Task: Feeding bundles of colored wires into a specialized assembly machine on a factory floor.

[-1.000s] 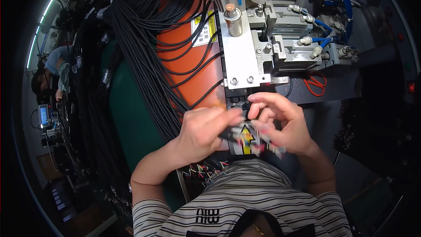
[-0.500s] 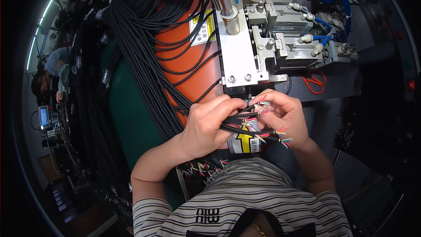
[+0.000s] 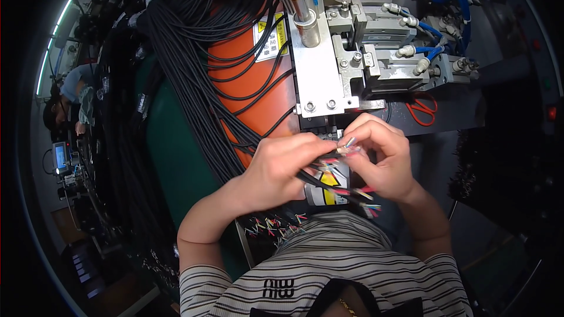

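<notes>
Several black cables [image 3: 309, 178] with stripped ends are gripped in my left hand [image 3: 281, 167], their thin coloured wires fanning out to the right. My right hand [image 3: 385, 157] pinches at the coloured wire end [image 3: 348, 143] of one cable, close to my left fingertips. The other wire ends hang below the hands and are smeared by motion. Just beyond both hands stands a metal pneumatic machine [image 3: 320, 85]. A white and yellow label [image 3: 328, 196] shows partly behind the cables.
A thick bundle of black cables [image 3: 185, 94] runs over an orange surface [image 3: 258, 91] and a green one [image 3: 167, 158] to the left. More stripped ends [image 3: 275, 225] lie by my waist. Red-handled scissors [image 3: 422, 111] rest right of the machine. Another person [image 3: 73, 94] is at far left.
My right fingers have closed in on one cable's wire end beside my left fingertips. The loose cable ends have swung slightly down and to the left.
</notes>
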`<act>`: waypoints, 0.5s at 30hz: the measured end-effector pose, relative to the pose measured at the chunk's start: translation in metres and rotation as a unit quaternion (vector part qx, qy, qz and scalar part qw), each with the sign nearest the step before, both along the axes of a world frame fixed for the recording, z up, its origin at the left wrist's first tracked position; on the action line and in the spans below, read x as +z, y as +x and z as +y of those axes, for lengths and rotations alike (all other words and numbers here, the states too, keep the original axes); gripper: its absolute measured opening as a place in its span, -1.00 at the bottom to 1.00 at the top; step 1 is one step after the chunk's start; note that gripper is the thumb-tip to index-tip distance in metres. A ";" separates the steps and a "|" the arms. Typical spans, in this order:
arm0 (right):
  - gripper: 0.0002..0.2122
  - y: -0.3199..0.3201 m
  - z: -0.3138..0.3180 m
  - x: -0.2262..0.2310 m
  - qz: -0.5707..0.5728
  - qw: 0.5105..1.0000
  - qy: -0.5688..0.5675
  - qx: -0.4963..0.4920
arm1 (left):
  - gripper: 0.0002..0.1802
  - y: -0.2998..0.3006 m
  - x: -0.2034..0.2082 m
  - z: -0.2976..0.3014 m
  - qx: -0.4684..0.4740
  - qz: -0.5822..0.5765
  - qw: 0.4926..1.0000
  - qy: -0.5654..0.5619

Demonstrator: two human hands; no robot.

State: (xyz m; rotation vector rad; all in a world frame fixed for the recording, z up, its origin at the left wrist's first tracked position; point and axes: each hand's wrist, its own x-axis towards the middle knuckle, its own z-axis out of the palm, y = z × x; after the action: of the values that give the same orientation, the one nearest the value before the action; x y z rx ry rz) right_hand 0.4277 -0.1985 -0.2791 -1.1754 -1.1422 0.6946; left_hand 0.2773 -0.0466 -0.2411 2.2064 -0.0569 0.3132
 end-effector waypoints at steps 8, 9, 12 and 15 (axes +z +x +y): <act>-0.90 -0.004 -0.005 0.010 0.352 0.929 -0.109 0.020 | -0.57 -0.003 -0.002 -0.017 0.060 -0.021 0.984 0.165; -0.89 0.000 -0.005 0.010 0.358 0.926 -0.111 0.039 | -0.57 -0.002 -0.006 -0.014 0.059 -0.021 0.984 0.166; -0.84 0.004 -0.004 0.009 0.371 0.919 -0.113 0.078 | -0.54 -0.002 -0.011 -0.005 0.042 0.004 0.999 -0.024; -0.81 0.003 -0.003 0.002 0.328 0.938 -0.082 0.079 | -0.69 0.001 -0.005 0.001 0.014 0.021 0.995 -0.093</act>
State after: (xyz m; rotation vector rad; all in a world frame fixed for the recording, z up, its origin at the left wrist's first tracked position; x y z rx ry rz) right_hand 0.4305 -0.2014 -0.2771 -0.8818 -0.6206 1.2161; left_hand 0.2787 -0.0454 -0.2459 2.0301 0.0246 0.2765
